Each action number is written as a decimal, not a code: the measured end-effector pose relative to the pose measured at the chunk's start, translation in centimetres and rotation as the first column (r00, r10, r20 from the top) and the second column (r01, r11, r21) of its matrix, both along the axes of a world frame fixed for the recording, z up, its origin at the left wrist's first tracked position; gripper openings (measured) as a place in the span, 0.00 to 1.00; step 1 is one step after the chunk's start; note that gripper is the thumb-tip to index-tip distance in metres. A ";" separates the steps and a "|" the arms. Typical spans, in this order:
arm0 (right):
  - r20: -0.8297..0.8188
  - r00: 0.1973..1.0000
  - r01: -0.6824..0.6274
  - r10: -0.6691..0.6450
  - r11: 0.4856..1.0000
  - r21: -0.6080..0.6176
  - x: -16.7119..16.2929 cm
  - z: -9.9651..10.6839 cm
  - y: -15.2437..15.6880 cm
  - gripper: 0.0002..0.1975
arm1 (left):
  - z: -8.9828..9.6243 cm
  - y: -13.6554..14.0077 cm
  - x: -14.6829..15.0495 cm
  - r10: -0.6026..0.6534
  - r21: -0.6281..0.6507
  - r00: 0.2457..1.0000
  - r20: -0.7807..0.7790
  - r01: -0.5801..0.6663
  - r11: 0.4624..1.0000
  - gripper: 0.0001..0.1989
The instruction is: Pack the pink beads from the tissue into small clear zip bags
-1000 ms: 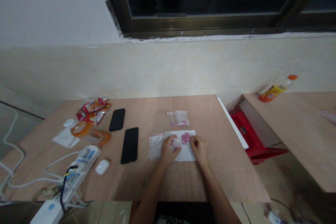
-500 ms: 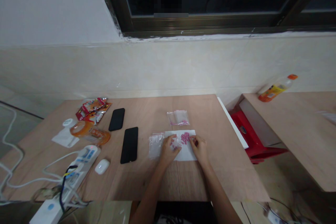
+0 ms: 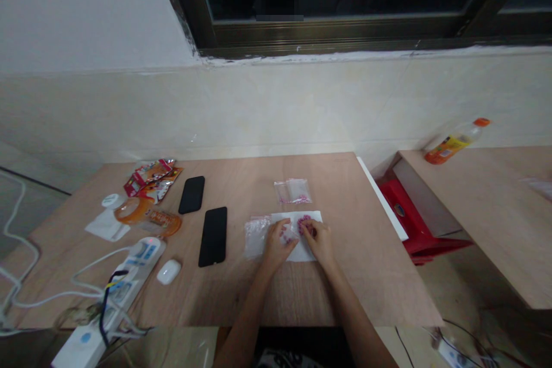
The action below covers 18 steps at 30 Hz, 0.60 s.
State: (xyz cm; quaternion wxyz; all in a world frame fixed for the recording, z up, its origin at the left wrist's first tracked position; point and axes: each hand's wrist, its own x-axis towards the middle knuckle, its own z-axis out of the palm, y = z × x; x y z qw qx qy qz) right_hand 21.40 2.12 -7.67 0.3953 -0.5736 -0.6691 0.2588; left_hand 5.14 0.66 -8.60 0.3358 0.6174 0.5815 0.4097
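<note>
A small pile of round pink beads point(image 3: 304, 221) lies on a white sheet of paper point(image 3: 304, 254). My right hand point(image 3: 319, 241) reaches over the pile with thumb and fingertips pinched together; whatever they hold is too small to make out. On the paper's left part, my left hand point(image 3: 276, 246) keeps its thumb and fingers round a small clear plastic bag point(image 3: 287, 234) with some pink beads in it. Beside that hand lies a stack of clear zip bags point(image 3: 255, 238). Farther back are small clear bags with pink beads point(image 3: 294, 191).
Two black phones point(image 3: 213, 237) lie left of the bags. Beyond them are an orange bottle point(image 3: 149, 217), red snack packets point(image 3: 153, 178), a white earbud case point(image 3: 168, 271) and a power strip point(image 3: 129, 282) with cables. A drink bottle point(image 3: 452, 145) stands on the right-hand table.
My right hand has moved left from the pile's right edge and now covers part of the beads. My left hand stays at the small bag.
</note>
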 end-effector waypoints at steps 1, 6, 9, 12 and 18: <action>0.009 1.000 -0.009 0.009 1.000 -0.006 -0.2 0.1 0.0 0.14 | 0.0 0.0 0.0 -0.005 -0.005 1.000 -0.003 0.005 1.000 0.29; 0.033 0.999 -0.033 0.033 0.999 -0.003 -0.9 -0.1 0.0 0.12 | -0.3 0.1 -0.1 -0.013 0.004 1.000 -0.023 0.013 1.000 0.30; 0.026 0.999 -0.042 0.042 0.999 -0.002 -1.0 -0.3 0.1 0.10 | -0.5 0.0 -0.1 -0.010 0.023 1.000 -0.017 0.010 1.000 0.29; 0.024 0.998 -0.053 0.053 0.999 -0.005 -1.0 -0.4 0.2 0.10 | -0.6 0.0 -0.1 -0.010 0.030 1.000 -0.014 0.011 0.999 0.29; 0.026 0.997 -0.078 0.078 0.997 -0.011 -1.0 -0.3 0.3 0.11 | -0.5 0.0 -0.1 -0.013 0.032 1.000 -0.010 0.013 0.999 0.28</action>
